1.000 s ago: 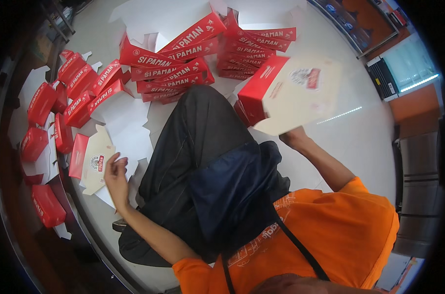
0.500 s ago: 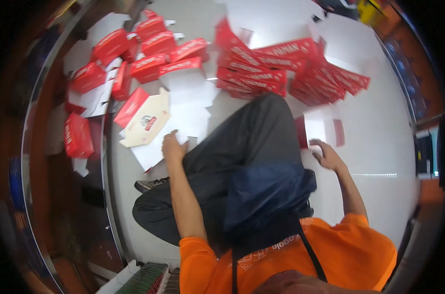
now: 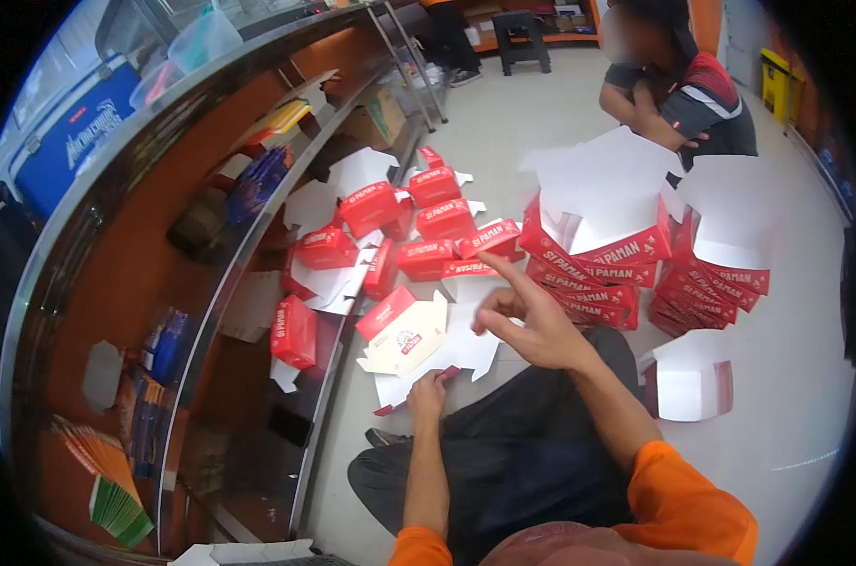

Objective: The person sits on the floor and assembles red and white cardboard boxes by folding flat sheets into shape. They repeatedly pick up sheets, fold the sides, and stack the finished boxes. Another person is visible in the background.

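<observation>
My left hand [image 3: 428,391] is low in front of my crossed legs, its fingers closed on the near edge of a flat white carton blank [image 3: 461,351] with red edges. A cream-and-red printed carton piece [image 3: 407,340] lies over the blank's left part. My right hand [image 3: 533,319] is raised above the blank's right side, index finger stretched out, the other fingers loosely bent, with nothing in it. Beyond both hands, several folded red boxes [image 3: 426,257] stand in a cluster. To the right are nested stacks of open red-and-white boxes [image 3: 593,250] and other such boxes [image 3: 706,288].
A single open box [image 3: 697,377] sits by my right knee. A brown shelf unit [image 3: 286,236] runs along the left, with more red boxes [image 3: 294,332] on its lower ledge. At the far right a person [image 3: 687,104] sits with folded arms. A dark stool [image 3: 522,42] stands farther back.
The view has tipped up and swung left, bringing the shelf and the other person in. My right hand has moved from beside the single box to above the blank; my left hand grips the blank's near edge.
</observation>
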### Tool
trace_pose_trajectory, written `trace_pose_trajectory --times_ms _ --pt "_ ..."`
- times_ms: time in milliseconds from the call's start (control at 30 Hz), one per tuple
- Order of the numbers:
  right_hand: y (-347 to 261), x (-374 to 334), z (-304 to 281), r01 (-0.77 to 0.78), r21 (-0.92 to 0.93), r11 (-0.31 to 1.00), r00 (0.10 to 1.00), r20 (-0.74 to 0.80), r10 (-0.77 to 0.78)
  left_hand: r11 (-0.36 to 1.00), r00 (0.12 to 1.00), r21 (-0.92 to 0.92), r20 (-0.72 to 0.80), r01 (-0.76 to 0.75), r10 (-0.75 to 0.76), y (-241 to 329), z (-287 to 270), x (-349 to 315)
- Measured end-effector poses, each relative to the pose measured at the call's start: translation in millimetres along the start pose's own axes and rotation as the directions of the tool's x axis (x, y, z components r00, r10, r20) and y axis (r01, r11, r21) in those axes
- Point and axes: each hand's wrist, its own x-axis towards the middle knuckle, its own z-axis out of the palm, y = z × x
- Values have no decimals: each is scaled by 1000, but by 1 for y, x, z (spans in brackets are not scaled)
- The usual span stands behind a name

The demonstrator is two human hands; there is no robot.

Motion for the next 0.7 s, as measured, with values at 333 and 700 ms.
trace_pose_trajectory --times_ms 333,700 --pt "143 -66 77 -75 -585 808 867 362 342 999 982 -3 -180 -52 50 22 -74 10" --pt "209 -86 79 -327 -520 789 908 56 414 866 989 -486 132 117 -60 16 -54 10"
